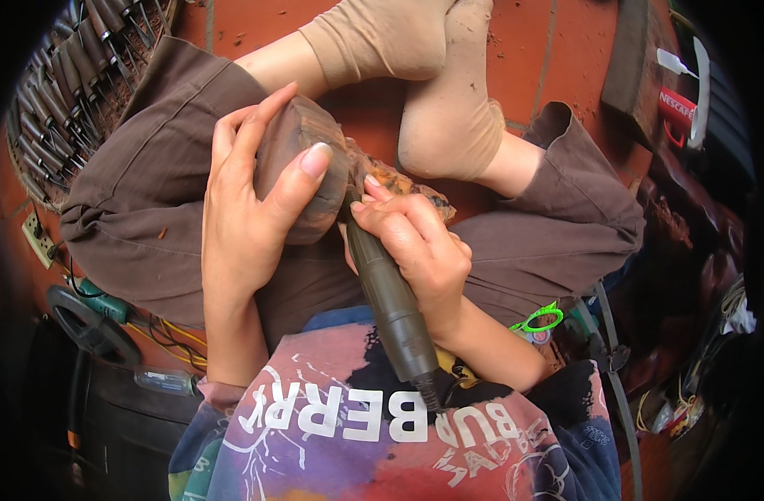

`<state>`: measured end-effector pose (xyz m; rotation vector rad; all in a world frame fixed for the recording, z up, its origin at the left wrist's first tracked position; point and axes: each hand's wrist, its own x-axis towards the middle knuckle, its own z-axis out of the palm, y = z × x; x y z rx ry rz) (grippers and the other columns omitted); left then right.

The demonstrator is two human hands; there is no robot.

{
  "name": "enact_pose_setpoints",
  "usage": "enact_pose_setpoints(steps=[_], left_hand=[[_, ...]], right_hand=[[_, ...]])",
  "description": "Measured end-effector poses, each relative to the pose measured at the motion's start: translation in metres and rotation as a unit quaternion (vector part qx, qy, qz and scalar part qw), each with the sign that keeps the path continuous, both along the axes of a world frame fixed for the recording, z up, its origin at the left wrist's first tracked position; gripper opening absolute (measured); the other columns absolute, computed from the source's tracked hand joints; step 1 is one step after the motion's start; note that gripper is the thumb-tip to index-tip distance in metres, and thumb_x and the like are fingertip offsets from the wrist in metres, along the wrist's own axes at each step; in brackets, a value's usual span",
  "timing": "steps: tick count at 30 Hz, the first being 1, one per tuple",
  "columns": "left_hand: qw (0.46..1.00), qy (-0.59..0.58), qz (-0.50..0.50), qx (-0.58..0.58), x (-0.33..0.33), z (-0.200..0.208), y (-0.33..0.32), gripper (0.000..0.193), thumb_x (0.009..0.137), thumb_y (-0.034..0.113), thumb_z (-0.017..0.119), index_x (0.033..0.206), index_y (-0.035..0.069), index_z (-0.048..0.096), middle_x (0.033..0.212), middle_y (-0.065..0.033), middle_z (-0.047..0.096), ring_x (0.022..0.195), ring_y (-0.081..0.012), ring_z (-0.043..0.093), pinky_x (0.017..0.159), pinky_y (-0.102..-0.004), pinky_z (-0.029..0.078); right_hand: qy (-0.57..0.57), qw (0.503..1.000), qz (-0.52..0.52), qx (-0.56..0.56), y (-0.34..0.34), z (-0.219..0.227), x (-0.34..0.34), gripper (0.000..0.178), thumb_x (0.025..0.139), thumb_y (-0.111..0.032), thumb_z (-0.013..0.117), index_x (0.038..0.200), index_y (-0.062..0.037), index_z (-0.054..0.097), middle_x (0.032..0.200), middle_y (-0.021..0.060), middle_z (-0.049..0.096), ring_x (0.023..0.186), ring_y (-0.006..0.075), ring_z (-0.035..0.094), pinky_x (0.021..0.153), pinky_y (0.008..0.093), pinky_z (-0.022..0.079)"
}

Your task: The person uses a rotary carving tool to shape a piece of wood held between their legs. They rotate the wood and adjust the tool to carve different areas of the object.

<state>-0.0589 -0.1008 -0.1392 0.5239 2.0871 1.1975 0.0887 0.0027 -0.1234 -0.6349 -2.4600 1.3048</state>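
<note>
My left hand [244,196] grips the round, smooth brown base of a wooden carving [305,138], thumb across its flat face and fingers round the far side. The carving's rough, reddish-orange part [411,190] extends to the right, partly behind my right hand. My right hand [424,250] closes round the upper end of a dark olive rotary tool [390,305], which slants down toward my shirt, with a cable at its lower end. The tool's tip meets the carving near the base's right edge; the bit itself is hidden by my fingers.
Many wooden-handled carving chisels [69,83] lie in a round tray at the upper left. A power strip [40,238], a green power tool [98,301] and cords are at my left. A red cup [676,108] stands at the right. Wood chips dot the tiled floor [516,50].
</note>
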Motion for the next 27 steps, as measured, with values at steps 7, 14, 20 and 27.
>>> enact_pose_setpoints(steps=[7,14,20,27], left_hand=[[0.999,-0.037,0.013,-0.001,0.001,0.004,-0.001,0.065,0.083,0.047,0.064,0.133,0.006,0.056,0.123,-0.0191,0.052,0.114,-0.032,0.056,0.099,-0.0392,0.043],[1.0,-0.027,0.009,0.008,-0.001,0.006,-0.004,0.067,0.082,0.046,0.067,0.134,0.005,0.056,0.124,-0.0197,0.05,0.114,-0.0313,0.056,0.099,-0.0388,0.043],[0.999,-0.037,0.019,0.01,0.0,0.005,-0.004,0.07,0.08,0.048,0.067,0.134,0.004,0.055,0.125,-0.0201,0.049,0.115,-0.0317,0.055,0.1,-0.0397,0.043],[1.0,-0.028,0.013,0.002,0.0,0.004,-0.004,0.072,0.079,0.049,0.067,0.134,0.005,0.055,0.125,-0.0208,0.049,0.115,-0.0329,0.055,0.1,-0.0401,0.043]], right_hand=[[-0.035,0.999,-0.02,-0.013,-0.002,0.005,0.001,0.025,0.069,0.003,0.08,0.088,-0.0009,0.066,0.082,0.0113,0.065,0.092,0.0284,0.073,0.076,0.0324,0.06],[-0.048,0.998,-0.021,-0.027,-0.002,0.013,-0.002,0.023,0.07,0.0,0.079,0.089,-0.0001,0.065,0.083,0.0133,0.064,0.092,0.0293,0.072,0.07,0.0326,0.059],[-0.033,0.999,-0.013,-0.032,-0.001,0.013,-0.003,0.023,0.072,-0.003,0.075,0.092,0.0031,0.065,0.084,0.0168,0.061,0.09,0.0322,0.072,0.067,0.0356,0.058],[-0.043,0.998,-0.03,-0.035,-0.002,0.013,-0.004,0.023,0.071,-0.001,0.078,0.09,0.0011,0.065,0.083,0.0147,0.063,0.087,0.0295,0.073,0.067,0.0336,0.059]])
